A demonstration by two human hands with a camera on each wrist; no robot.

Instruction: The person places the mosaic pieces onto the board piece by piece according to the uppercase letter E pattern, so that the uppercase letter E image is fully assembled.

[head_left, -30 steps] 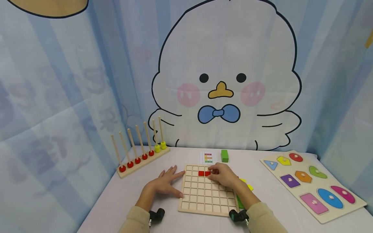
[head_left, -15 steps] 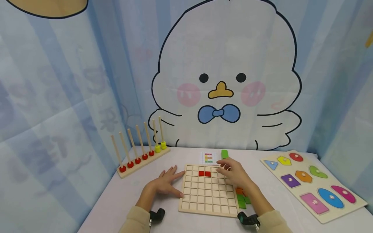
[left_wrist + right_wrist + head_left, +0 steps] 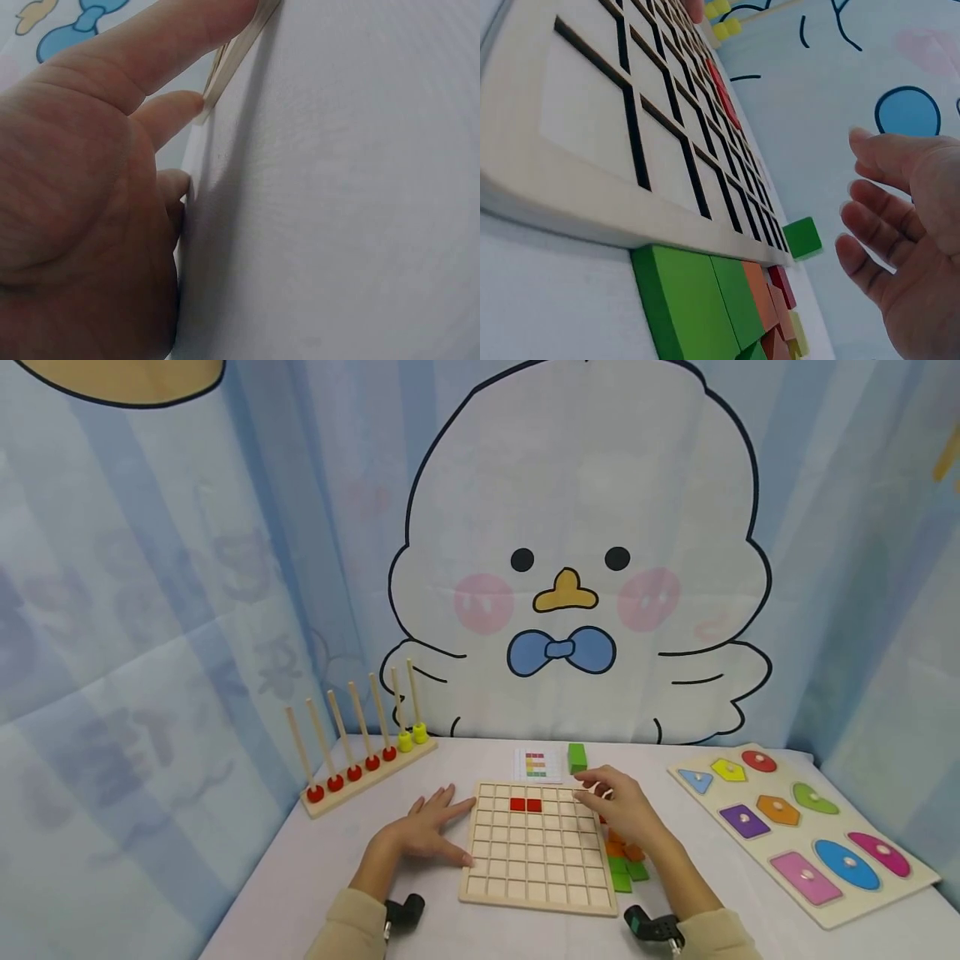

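A wooden grid board (image 3: pixel 540 860) lies flat on the table with two red square tiles (image 3: pixel 526 805) side by side in its second row from the far edge. My left hand (image 3: pixel 420 833) rests beside it, fingers spread, thumb and index finger touching its left edge, as the left wrist view also shows. Above the board's far right corner hovers my right hand (image 3: pixel 618 806), fingers loosely bent; in the right wrist view nothing sits between thumb and fingers. Green tiles (image 3: pixel 697 296) and orange tiles (image 3: pixel 615 845) lie along the board's right side, partly hidden by that arm in the head view.
Behind the board lie a small pattern card (image 3: pixel 537 765) and a green block (image 3: pixel 577 758). A peg rack (image 3: pixel 371 779) with red and yellow beads stands at the left. At the right lies a knobbed shape puzzle (image 3: pixel 802 835). Curtains close off the back and sides.
My right hand has let go of the second red tile, left in the grid, and moved right and up off it. The left hand has stayed put.
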